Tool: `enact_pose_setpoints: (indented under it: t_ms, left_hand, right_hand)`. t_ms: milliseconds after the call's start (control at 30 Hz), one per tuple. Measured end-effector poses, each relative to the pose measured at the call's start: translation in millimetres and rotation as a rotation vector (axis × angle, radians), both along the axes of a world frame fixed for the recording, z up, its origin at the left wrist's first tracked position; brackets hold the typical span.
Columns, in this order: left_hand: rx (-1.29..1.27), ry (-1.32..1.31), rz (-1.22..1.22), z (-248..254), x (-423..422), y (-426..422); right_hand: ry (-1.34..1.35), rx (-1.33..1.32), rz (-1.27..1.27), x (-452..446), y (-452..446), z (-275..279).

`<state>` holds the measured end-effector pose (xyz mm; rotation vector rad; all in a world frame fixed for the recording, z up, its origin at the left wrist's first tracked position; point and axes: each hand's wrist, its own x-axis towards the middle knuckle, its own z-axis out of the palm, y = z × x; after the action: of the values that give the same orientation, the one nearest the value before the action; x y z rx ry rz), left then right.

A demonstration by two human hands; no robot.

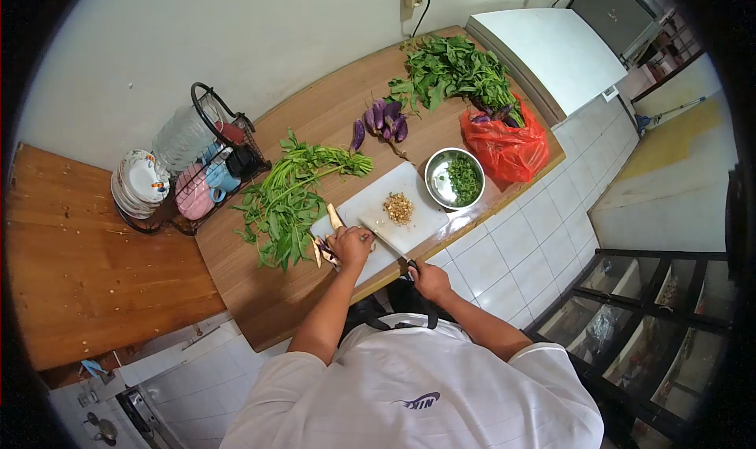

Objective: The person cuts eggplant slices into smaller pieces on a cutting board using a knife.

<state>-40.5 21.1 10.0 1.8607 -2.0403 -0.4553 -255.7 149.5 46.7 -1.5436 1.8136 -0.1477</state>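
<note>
My right hand (431,280) grips the dark handle of a kitchen knife (387,239), whose blade lies across the white cutting board (425,205) toward my left hand. My left hand (351,246) is curled down on the board's left part, fingers closed close to the blade tip; what they hold is too small to make out. Beside it lie a long pale piece (335,216) and purple-and-white strips (325,249). A pile of chopped yellowish-brown bits (398,208) sits mid-board. At the board's right corner stands a metal bowl (431,183) of chopped greens (465,181).
Leafy green stems (291,189) lie left of the board. Small purple eggplants (384,120) lie behind it. More greens (457,71) stretch toward a red plastic bag (508,148) at the right edge. A black wire dish rack (252,153) with plates and cups stands left.
</note>
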Motion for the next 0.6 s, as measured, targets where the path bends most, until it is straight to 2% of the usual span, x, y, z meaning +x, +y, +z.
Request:
enact_pose_setpoints:
  t_ms: [67,133,233,433,600]
  left_hand:
    - [0.011,-0.013,-0.002,-2,0,1]
    - [-0.065,0.025,-0.025,-1,0,2]
    - [-0.049,0.032,-0.041,3,1,6]
    - [0.028,0.009,0.016,-3,0,5]
    - [0.065,-0.009,0.029,4,-3,4]
  right_hand:
    - [0.036,0.006,0.019,0,-5,-2]
    - [0.005,-0.098,-0.105,3,-10,-8]
    - [-0.062,-0.098,-0.087,-1,-4,-4]
    - [-0.050,-0.013,-0.019,-6,14,1]
    - [-0.010,-0.041,-0.019,3,5,-1]
